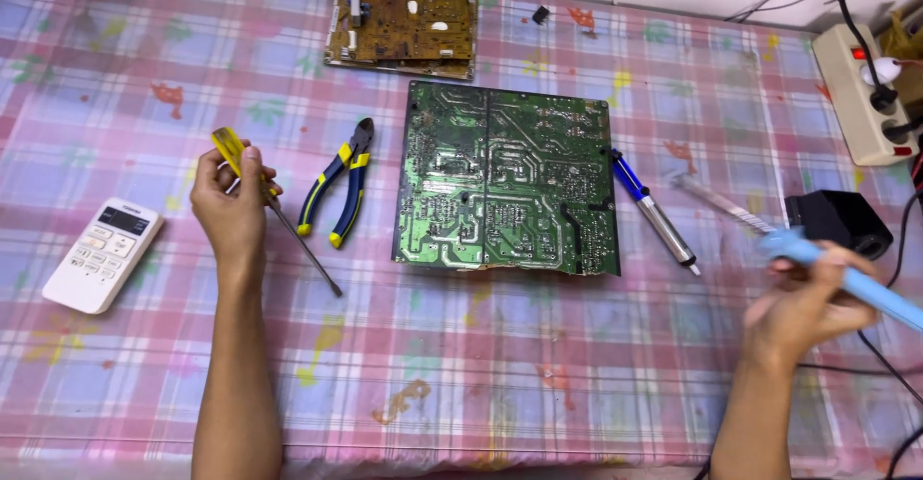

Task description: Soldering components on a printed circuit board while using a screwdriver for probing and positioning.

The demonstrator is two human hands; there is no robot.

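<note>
At the far left I see a white remote control [103,254] lying flat on the pink checked tablecloth [481,365]. Just to its right my left hand [231,206] is raised off the cloth with its fingers curled tight around the yellow handle of a screwdriver [279,213], whose shaft slants down and to the right until its tip rests near the cloth. Beside that lie blue-and-yellow pliers [338,187], their handles spread apart. In the middle sits a green circuit board [505,177], solder side up, and behind it a second, brown circuit board [404,20]. Touching the green board's right edge is a blue-and-silver solder sucker [654,213], lying at a slant. Further right my right hand [808,307] grips the light-blue handle of a soldering iron [769,235], fingers closed around it, the tip pointing up and left above the cloth. Behind it stands a black block [841,220], and at the far right edge a white power strip [856,90] with plugs in it.
</note>
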